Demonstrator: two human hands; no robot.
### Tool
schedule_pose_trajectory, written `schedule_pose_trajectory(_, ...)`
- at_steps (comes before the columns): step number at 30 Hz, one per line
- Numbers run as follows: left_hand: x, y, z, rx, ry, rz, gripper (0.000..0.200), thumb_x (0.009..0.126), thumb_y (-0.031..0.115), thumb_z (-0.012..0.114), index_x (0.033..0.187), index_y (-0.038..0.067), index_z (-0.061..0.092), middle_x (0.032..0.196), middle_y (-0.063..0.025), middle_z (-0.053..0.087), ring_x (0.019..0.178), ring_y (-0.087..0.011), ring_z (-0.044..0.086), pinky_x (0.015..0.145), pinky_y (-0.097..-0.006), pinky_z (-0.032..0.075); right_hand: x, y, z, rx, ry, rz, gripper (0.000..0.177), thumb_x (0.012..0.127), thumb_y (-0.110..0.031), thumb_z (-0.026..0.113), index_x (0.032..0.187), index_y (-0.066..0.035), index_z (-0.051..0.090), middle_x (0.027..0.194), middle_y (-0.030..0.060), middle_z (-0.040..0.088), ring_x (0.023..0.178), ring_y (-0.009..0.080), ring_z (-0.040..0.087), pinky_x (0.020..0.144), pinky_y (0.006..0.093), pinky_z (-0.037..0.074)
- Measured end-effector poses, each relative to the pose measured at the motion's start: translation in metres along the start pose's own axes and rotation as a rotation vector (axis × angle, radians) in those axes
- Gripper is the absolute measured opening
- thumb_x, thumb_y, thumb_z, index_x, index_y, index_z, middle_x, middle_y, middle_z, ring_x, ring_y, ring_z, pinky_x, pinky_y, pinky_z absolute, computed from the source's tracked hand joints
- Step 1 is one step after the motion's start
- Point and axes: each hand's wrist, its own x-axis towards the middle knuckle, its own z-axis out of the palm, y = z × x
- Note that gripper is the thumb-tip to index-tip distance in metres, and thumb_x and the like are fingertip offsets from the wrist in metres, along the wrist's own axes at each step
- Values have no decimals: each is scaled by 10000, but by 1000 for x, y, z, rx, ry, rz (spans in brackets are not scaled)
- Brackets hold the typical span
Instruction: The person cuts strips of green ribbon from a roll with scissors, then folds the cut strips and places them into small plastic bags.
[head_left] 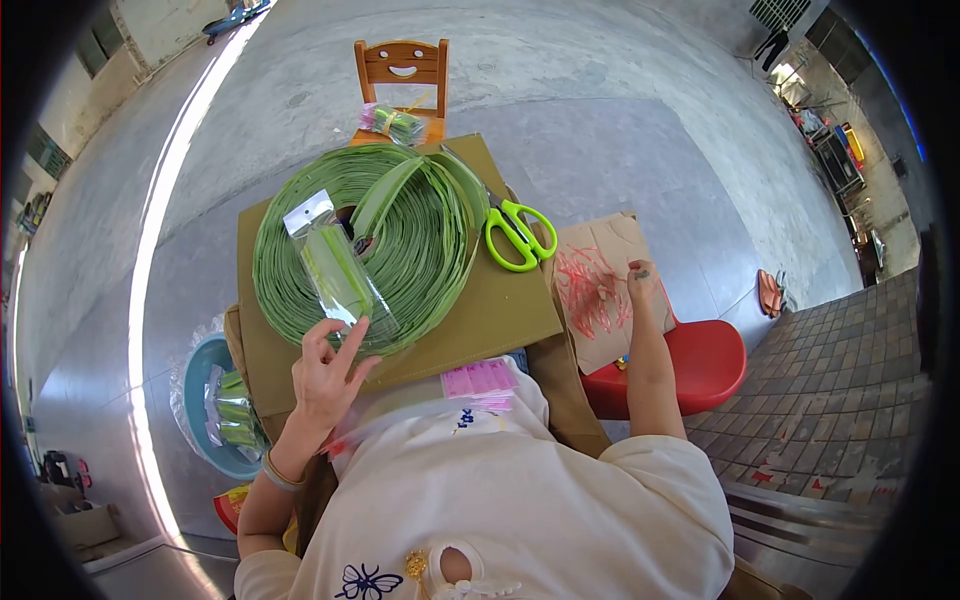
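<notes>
My left hand (328, 372) is at the near edge of a big coil of green flat strips (290, 240). Its thumb and index finger are apart, with the index fingertip at the lower end of a clear plastic packet (335, 270). That packet has a white top tab and green strips inside, and lies across the coil. My right hand (642, 282) is over a cardboard sheet (605, 240) covered with thin red strips (590, 290). Its fingers are closed together; what they hold, if anything, is too small to make out. Green-handled scissors (520, 235) rest right of the coil.
An olive board (500, 325) supports the coil. Pink printed slips (480, 380) lie at my lap. Filled packets stand in a blue basin (208, 358) at left. A bundle of packets (395, 124) sits on a wooden chair (402, 65). The cardboard rests on a red chair (710, 365).
</notes>
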Motion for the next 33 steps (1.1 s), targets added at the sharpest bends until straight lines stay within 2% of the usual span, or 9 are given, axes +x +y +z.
schedule_pose_trajectory(4,1,-1,2,3,42,31,480,588,100,772,1050,122,641,1000,-54,498,425,-69,332,378,-209,321,2,-4,-3,117,64,85,133,711,-107,573,780,-72,682,818,150,634,810,311,596,760,370,465)
schedule_pose_trajectory(8,5,3,2,-67,51,17,472,576,-19,753,1028,68,643,1017,-82,499,454,-83,321,395,-233,308,-14,0,-2,-118,-6,-98,105,713,-128,598,776,-109,681,839,103,619,856,279,560,804,377,418)
schedule_pose_trajectory(14,3,1,6,-112,88,-23,455,586,-112,695,1006,59,652,1015,-85,506,449,-75,330,398,-222,329,-39,13,12,-203,-135,-60,120,718,-147,590,802,-144,675,891,61,604,922,254,535,810,403,399)
schedule_pose_trajectory(16,3,0,6,-130,95,-12,431,596,-122,686,987,55,659,1009,-88,516,445,-72,339,404,-212,346,-42,5,1,-185,-95,-97,145,716,-140,579,823,-136,677,893,74,601,922,260,534,820,394,399)
schedule_pose_trajectory(19,5,-2,1,-111,118,18,384,617,-125,677,960,48,667,1019,-96,530,442,-69,355,411,-202,369,-36,-13,-13,-124,128,88,192,716,-95,551,862,-98,675,882,95,593,888,270,543,808,396,410)
schedule_pose_trajectory(22,9,-4,-1,-127,167,4,348,633,-122,671,939,44,672,1052,-123,555,454,-73,406,428,-197,396,-18,-35,-25,-47,334,96,242,702,-54,512,883,-58,672,915,133,593,860,265,558,769,368,441)
schedule_pose_trajectory(25,16,-5,-4,-202,260,-35,323,634,-98,670,920,53,679,1069,-143,583,522,-114,541,463,-209,454,8,-96,-50,371,454,19,202,746,-30,518,900,-28,649,843,103,574,737,227,559,704,336,440)
schedule_pose_trajectory(29,21,-8,-7,-256,305,25,285,643,-72,680,912,19,663,1033,-160,620,677,-189,652,550,-236,521,-30,-243,-126,1070,179,-270,165,793,8,556,952,3,599,826,72,554,668,118,541,603,232,433)
schedule_pose_trajectory(33,19,2,-9,-294,317,-54,305,655,-87,681,947,-30,612,963,-164,646,782,-215,661,659,-260,531,-125,-330,-181,1128,-392,-891,348,702,92,636,1028,-8,564,994,102,554,756,165,598,662,252,490)
